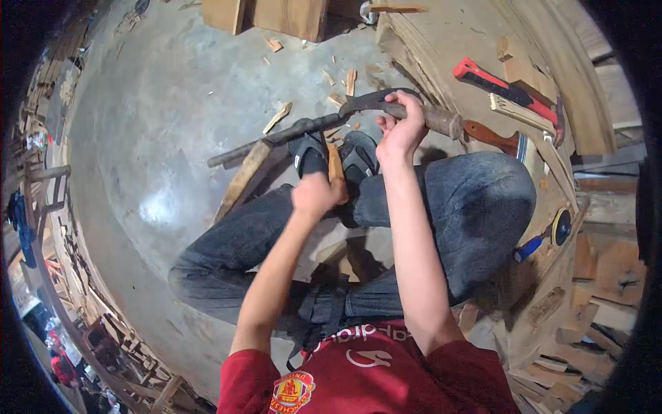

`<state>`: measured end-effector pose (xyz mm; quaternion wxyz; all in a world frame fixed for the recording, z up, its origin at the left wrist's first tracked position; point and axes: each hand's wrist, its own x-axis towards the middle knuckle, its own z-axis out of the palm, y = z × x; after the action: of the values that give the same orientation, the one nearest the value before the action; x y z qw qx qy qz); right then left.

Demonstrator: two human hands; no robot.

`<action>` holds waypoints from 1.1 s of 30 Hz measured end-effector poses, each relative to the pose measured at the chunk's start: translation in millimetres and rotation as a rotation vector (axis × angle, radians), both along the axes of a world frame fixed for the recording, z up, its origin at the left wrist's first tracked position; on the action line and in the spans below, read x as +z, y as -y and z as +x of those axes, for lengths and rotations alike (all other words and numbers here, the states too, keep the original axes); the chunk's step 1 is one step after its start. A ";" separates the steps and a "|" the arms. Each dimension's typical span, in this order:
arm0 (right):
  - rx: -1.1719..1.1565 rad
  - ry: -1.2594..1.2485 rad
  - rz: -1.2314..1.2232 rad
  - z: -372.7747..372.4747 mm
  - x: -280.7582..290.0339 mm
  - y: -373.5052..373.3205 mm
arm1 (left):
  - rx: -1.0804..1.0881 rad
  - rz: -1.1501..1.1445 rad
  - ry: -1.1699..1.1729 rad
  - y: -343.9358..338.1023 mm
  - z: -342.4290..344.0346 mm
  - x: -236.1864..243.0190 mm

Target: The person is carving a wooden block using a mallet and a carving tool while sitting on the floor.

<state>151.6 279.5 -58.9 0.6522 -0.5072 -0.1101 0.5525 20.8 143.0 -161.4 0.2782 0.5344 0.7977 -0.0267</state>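
Note:
My left hand is closed around a narrow, light-brown piece of wood standing between my shoes. Farther forward, my right hand is wrapped round a thick, round, grey-brown wooden handle that points right. A long dark bar with a curved end runs leftward from the right hand, over my shoes; whether it joins the handle I cannot tell. Below the bar's left part a squared wooden piece slants down toward my left leg. My right fingers partly hide the curved end.
At right lie a red-and-black-handled hammer, a tool with a brown wooden handle and a blue-handled tool with a round yellow-and-black head. Wood chips are scattered on the grey floor. Large wooden blocks stand ahead; offcuts lie right.

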 end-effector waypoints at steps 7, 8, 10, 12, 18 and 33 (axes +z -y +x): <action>0.077 0.186 0.070 4.8 -4.8 3.2 | 0.016 -0.157 0.169 -11.8 25.4 1.6; 0.124 0.210 0.083 4.9 -5.9 2.4 | 0.096 -0.085 0.157 -8.4 20.0 7.8; 0.242 0.261 0.001 6.5 -7.8 3.5 | 0.226 0.039 0.160 5.4 13.2 25.3; 0.395 0.232 -0.126 3.4 -8.5 5.9 | 0.201 0.319 0.072 27.9 10.5 47.3; 0.698 0.230 -0.045 -23.0 12.7 23.0 | 0.159 0.852 -0.009 65.4 1.6 98.7; 0.510 0.555 0.473 -58.2 69.3 82.9 | 0.085 1.151 0.057 86.1 7.2 132.4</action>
<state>93.5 196.6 10.4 0.5390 -0.4297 -0.5259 0.4983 28.0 56.9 -29.0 -0.0351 0.5676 0.6967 0.4373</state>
